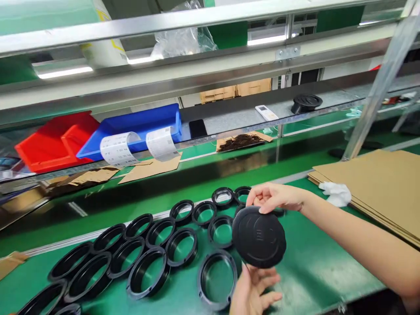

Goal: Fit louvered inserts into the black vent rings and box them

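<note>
A round black plastic cover (pixel 259 236) is held up over the green bench, tilted toward me. My right hand (pixel 274 197) pinches its top edge with fingertips. My left hand (pixel 254 288) supports it from below, palm up, fingers under its lower rim. Several black plastic rings (pixel 157 249) lie in two rows on the green mat (pixel 305 262), running from the near left up to the hands. The nearest ring (pixel 217 280) lies just left of my left hand.
A stack of cardboard sheets (pixel 377 188) with a white rag (pixel 336 193) lies at right. Behind, a shelf holds a red bin (pixel 52 140), a blue bin (pixel 138 127) with label rolls (pixel 120 148), a remote (pixel 266 113) and a black part (pixel 306 103). A metal post (pixel 380 83) slants at right.
</note>
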Tool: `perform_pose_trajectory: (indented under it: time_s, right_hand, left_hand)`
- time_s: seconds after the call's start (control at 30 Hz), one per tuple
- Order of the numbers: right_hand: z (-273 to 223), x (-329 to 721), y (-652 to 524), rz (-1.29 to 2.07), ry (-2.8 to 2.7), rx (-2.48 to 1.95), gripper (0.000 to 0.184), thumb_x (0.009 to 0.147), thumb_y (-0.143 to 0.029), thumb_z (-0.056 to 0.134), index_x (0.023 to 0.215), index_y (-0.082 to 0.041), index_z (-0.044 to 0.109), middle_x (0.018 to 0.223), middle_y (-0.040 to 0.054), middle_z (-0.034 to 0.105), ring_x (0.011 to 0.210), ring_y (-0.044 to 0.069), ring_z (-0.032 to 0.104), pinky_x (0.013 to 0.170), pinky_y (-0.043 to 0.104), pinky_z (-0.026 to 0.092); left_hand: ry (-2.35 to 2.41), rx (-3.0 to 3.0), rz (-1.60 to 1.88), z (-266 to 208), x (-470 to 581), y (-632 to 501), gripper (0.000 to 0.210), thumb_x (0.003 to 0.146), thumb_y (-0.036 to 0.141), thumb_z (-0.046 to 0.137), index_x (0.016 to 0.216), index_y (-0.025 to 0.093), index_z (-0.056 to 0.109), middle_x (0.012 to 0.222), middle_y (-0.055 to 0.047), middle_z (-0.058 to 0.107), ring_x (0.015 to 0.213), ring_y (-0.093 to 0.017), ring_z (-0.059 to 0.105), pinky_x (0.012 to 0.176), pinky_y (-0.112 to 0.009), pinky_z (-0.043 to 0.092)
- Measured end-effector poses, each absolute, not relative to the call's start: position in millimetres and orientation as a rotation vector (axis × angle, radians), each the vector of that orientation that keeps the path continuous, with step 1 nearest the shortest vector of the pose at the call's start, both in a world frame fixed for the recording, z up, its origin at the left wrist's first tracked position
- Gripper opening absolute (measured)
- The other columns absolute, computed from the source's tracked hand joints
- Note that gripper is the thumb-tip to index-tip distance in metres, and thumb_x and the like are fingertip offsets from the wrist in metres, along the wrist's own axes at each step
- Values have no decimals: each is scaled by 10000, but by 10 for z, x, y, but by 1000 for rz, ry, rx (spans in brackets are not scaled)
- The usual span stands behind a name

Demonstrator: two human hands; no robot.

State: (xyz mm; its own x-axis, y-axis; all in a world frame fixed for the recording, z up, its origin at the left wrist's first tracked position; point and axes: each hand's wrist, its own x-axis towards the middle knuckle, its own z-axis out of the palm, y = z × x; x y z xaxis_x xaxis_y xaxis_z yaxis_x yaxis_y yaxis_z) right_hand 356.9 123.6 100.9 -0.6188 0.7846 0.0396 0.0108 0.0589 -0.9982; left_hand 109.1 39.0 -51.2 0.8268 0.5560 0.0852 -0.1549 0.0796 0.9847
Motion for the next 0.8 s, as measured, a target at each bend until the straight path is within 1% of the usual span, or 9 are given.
perform_pose_trajectory:
  time_s: [0.03,0.1,0.2,0.27,0.4,0.47,0.57,0.67,0.8]
  right_hand:
    - [1009,3459,1146,1707,-1784,-751,376,716,-301,820,1029,-121,717,748,-17,600,674,107,535,621,186,398]
    - [956,3267,1022,1833,-1900,-671,363,742,-294,810,1043,-110,722,748,-22,592,683,101,531,636,185,395]
    - [828,3021,912,1834,-2134,-661,358,830,-314,738,1121,-107,716,756,-19,578,681,112,524,613,198,405]
    - [770,2872,846,1602,-2321,-741,313,883,-322,669,1125,-130,720,790,-1,593,681,129,534,598,217,422]
    - [701,2582,668,622,-2178,-939,210,974,-290,556,1096,-195,698,1052,70,618,938,213,591,840,338,505]
    - [611,2448,589,347,-2009,-942,219,1032,-308,489,1104,-224,678,1145,93,592,1085,249,556,963,402,483]
    - [368,2269,559,159,-2018,-934,271,1057,-364,457,1193,-271,673,1269,110,532,1214,302,475,1024,484,461]
    - [130,2112,618,87,-2087,-920,352,1058,-409,449,1362,-305,593,1372,114,469,1283,345,391,1040,564,445]
    - [45,1991,701,245,-2112,-953,352,1076,-420,386,1323,-326,618,1405,99,433,1332,338,327,1083,595,404]
  left_hand:
    - [314,1221,539,-445,1096,403,869,870,863,143,1461,317,471,1499,-102,477,1341,-399,465,1024,-621,458]
    - [226,824,501,-318,1079,407,990,815,919,139,1400,239,559,1433,-137,543,1339,-420,462,1044,-634,430]
    - [157,542,405,-217,974,344,969,753,934,433,1220,126,692,1329,-196,612,1334,-443,456,1090,-623,382]
    - [183,505,392,-230,874,274,849,765,845,583,1163,109,719,1296,-205,632,1325,-447,465,1100,-617,370]
    - [261,418,708,-298,699,210,580,849,668,665,1150,178,746,1256,-128,676,1364,-373,447,1163,-538,327]
    - [215,408,963,-271,620,255,535,846,656,679,1188,247,730,1310,-74,654,1402,-324,407,1197,-483,287]
    - [103,431,1191,-181,477,367,574,831,685,669,1271,316,674,1405,-41,586,1442,-284,348,1221,-450,236]
    - [67,491,1210,-150,338,446,631,809,702,679,1321,336,632,1440,-35,554,1461,-271,309,1228,-429,218]
    - [83,521,1234,-207,251,476,699,793,720,681,1383,362,567,1469,-20,525,1463,-274,304,1227,-435,220]
